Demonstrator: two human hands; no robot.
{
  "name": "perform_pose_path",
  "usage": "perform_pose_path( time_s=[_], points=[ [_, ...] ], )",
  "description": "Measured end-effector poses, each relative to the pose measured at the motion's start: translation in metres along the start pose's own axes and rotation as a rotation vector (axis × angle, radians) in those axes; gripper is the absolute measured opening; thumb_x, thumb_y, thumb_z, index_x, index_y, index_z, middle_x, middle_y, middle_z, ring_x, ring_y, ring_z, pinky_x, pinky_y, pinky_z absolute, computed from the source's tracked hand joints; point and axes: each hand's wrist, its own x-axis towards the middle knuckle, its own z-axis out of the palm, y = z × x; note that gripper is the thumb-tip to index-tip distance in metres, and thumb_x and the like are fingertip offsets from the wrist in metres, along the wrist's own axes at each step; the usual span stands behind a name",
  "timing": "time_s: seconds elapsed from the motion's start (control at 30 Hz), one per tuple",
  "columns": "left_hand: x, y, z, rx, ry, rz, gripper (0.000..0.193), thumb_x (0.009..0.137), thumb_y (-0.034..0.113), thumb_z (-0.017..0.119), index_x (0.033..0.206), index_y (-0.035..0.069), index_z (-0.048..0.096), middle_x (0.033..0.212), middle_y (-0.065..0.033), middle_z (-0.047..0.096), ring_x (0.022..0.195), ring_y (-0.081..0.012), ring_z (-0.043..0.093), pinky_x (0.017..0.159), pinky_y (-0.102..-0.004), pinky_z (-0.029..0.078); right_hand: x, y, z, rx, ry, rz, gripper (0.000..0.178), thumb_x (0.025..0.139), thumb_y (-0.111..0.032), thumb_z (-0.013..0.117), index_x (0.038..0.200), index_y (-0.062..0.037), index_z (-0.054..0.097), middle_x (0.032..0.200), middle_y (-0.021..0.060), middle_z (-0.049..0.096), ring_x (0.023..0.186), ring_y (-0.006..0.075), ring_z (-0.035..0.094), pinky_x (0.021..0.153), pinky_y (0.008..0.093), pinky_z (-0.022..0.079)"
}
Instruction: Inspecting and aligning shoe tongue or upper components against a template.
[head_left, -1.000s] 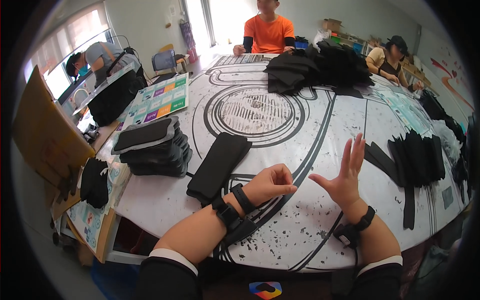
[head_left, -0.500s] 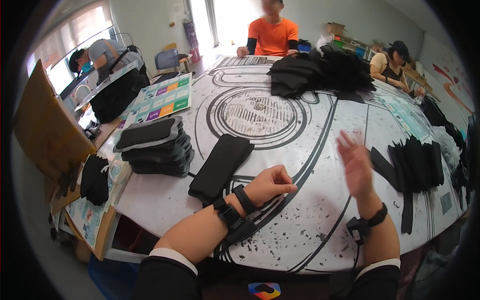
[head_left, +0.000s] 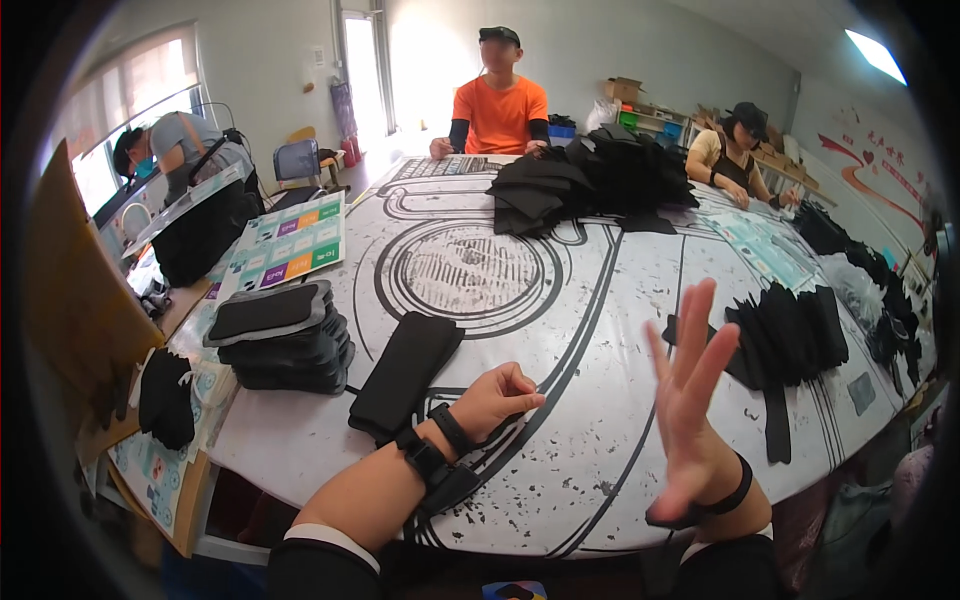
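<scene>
We see a pale room [head_left: 260,70] around a white patterned counter [head_left: 590,440]. A black cloth heap [head_left: 600,180] lies upper centre, black strips [head_left: 795,335] right, a pad pile [head_left: 275,340] left, a folded black stack [head_left: 405,375] left of centre. Our right hand [head_left: 690,400] rises lower right, fingers splayed, empty, partly hiding the strips; our left hand [head_left: 495,402], near centre, curls, thumb against forefinger, nothing visible inside.

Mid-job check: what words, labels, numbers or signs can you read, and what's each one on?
Wording isn't copied here; only its places.
Right wall: red characters beside a red ribbon design.
Colourful sheet: lettering on coloured blocks, too small to read surely.
Pale wall notice: too small to read.
Black pads near the left hand: none visible.
</scene>
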Motion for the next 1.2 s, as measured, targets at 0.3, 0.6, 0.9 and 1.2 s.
perform_pose_path(
  time_s=[0.3, 0.6, 0.9, 1.2],
  points=[
    [-0.004, 0.003, 0.0, 0.014, 0.056, -0.025, 0.019, 0.079, 0.0, 0.066, 0.077, 0.007, 0.048, 0.082, -0.0022, 0.056, 0.073, -0.008, 0.054, 0.068, -0.0204, 0.045, -0.009, -0.072, 0.064, 0.615, -0.777, -0.226, 0.049, 0.09, -0.025, 0.04, 0.129, 0.0026, 0.038, 0.134, 0.0218, 0.037, 0.126, 0.037, 0.032, 0.103, 0.0449, 0.026],
    [-0.007, 0.002, -0.009, -0.001, -0.031, -0.023, 0.02, 0.078, 0.003, 0.068, 0.079, 0.007, 0.049, 0.08, 0.0004, 0.055, 0.071, -0.0049, 0.051, 0.064, -0.0185, 0.043, 0.017, -0.035, 0.042, 0.472, -0.467, 0.282, 0.068, 0.086, -0.011, 0.043, 0.14, 0.0029, 0.003, 0.1, 0.0139, 0.063, 0.1, 0.0259, 0.058, 0.106, 0.0467, 0.019],
    [-0.001, 0.002, 0.003, 0.007, 0.047, 0.006, 0.019, 0.078, 0.001, 0.066, 0.08, 0.007, 0.048, 0.085, -0.0014, 0.057, 0.077, -0.0074, 0.055, 0.067, -0.0204, 0.044, 0.071, -0.008, 0.03, 0.854, 0.211, 0.512, 0.058, 0.094, -0.038, 0.034, 0.139, -0.0035, 0.022, 0.049, -0.0008, 0.038, 0.045, 0.0081, 0.041, 0.085, 0.0351, 0.04],
    [-0.003, 0.002, 0.004, -0.028, 0.011, 0.007, 0.022, 0.077, 0.0, 0.068, 0.078, 0.008, 0.047, 0.079, -0.0003, 0.053, 0.07, -0.006, 0.051, 0.065, -0.0192, 0.042, 0.074, 0.019, 0.022, 0.989, 0.295, 0.435, 0.049, 0.093, -0.04, 0.041, 0.076, 0.0023, 0.057, 0.046, -0.0008, 0.035, 0.043, 0.0091, 0.035, 0.083, 0.0325, 0.046]
  ],
)
